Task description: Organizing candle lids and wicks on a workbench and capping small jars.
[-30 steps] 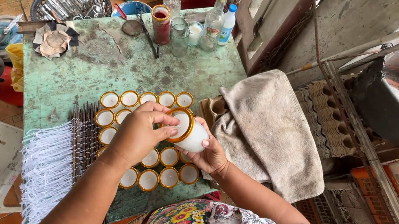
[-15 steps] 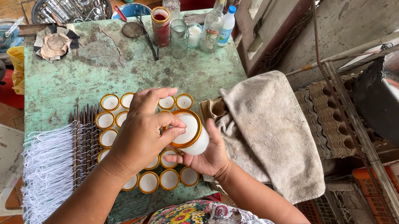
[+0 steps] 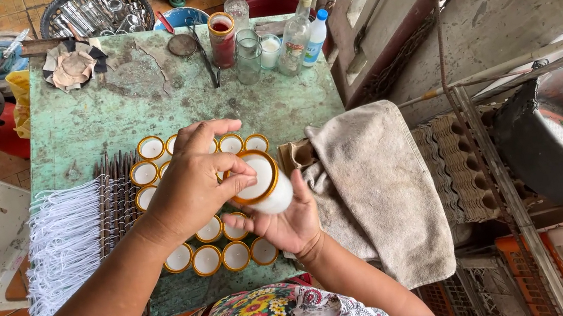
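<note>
Head view: a white cup with a gold rim (image 3: 263, 182) is cradled in the right hand (image 3: 283, 220) above the green table (image 3: 107, 116), its rim pinched by the left hand (image 3: 193, 185). Similar filled cups (image 3: 222, 256) are ranged beneath, a beige towel (image 3: 373, 182) alongside.

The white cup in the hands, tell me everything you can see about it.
The white cup is small and round with a gold-orange rim, filled with something white. It is tilted, mouth toward the camera, above the green table. The right hand cradles it from below; the left hand pinches its rim.
</note>
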